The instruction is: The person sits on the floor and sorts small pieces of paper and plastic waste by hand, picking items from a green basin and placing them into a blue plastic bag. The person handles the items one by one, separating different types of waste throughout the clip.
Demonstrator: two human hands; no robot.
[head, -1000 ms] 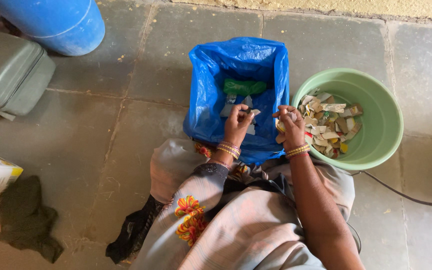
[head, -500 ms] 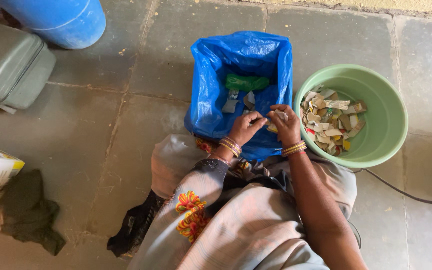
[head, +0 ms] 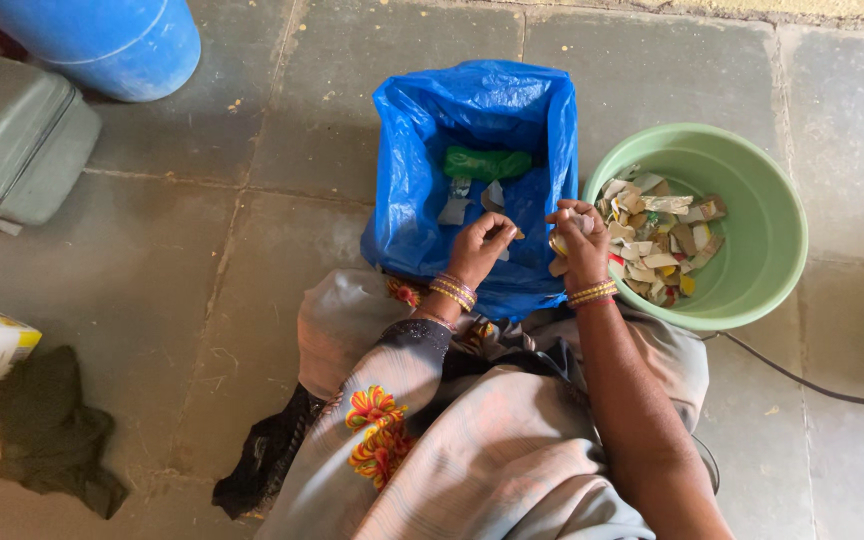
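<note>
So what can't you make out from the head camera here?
- Head view: what the left hand pinches; too small, fingers cover it.
- Scrap in the right hand: partly hidden by fingers.
- Bottom of the blue plastic bag: hidden by hands.
- Blue plastic barrel: cut by the top edge.

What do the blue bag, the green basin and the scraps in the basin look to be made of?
Blue bag: thin plastic film, glossy, judging by its crinkles and sheen.
Green basin: moulded plastic, smooth and semi-matte, with an even rolled rim.
Scraps: apparently torn paper or card, flat, matte, tan with some coloured print; exact stock unclear.
</note>
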